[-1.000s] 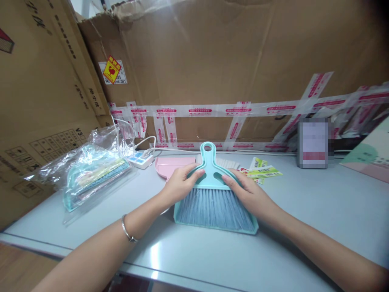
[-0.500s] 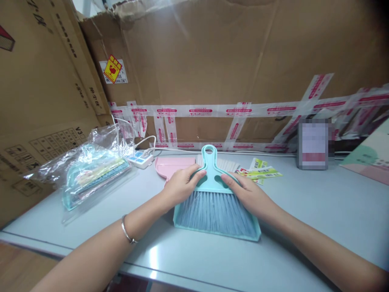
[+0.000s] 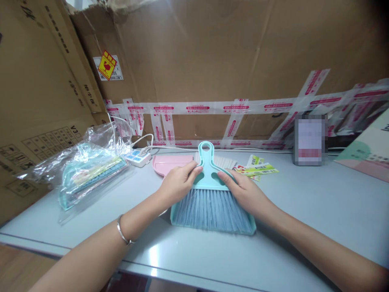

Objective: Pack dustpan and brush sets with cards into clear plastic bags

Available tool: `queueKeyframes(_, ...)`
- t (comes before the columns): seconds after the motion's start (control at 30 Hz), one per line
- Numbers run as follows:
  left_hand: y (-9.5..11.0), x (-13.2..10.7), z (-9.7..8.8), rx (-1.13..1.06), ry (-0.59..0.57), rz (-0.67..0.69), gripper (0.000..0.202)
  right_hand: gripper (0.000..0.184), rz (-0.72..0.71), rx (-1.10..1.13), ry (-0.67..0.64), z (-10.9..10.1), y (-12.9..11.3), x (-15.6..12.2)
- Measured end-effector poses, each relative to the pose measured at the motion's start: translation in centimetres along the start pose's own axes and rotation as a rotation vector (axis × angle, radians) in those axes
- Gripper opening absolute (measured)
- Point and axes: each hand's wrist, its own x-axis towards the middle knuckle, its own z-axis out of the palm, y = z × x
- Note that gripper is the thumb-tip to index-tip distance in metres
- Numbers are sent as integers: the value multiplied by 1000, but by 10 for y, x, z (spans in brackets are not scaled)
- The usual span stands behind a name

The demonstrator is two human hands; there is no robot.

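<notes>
A mint-green hand brush (image 3: 209, 174) with blue-grey bristles lies nested over a matching dustpan (image 3: 253, 230), handles together and pointing away from me. My left hand (image 3: 180, 180) grips the left edge of the pair, thumb over the brush's shoulder. Its right edge is held by my right hand (image 3: 243, 187), with the thumb near an oval hole and the fingers underneath, mostly hidden. Behind them sits a pink dustpan (image 3: 170, 163), partly covered by my left hand. Pale bristles (image 3: 223, 160) show behind the green handle.
A plastic-wrapped green brush and dustpan set (image 3: 91, 170) lies left on the table (image 3: 146, 255). A white power strip (image 3: 138, 157), yellow-green labels (image 3: 258, 168) and a blurred upright device (image 3: 309, 140) stand or lie farther back. Large cardboard boxes (image 3: 194, 52) close off the rear and left.
The whole view has shifted slightly, so everything sits a little farther left and higher. Both hands keep hold of the green set, whose front edge appears tipped slightly differently.
</notes>
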Motion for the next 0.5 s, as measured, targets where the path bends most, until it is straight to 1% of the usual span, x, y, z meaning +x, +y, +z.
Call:
queueKeyframes(0.3,-2,1,0,-6,-3,0,31,43,19,1,18,4,2,2)
queueKeyframes(0.5,-5,3,2,6,-22,-20,32,45,70,99,-82,-1,3,6)
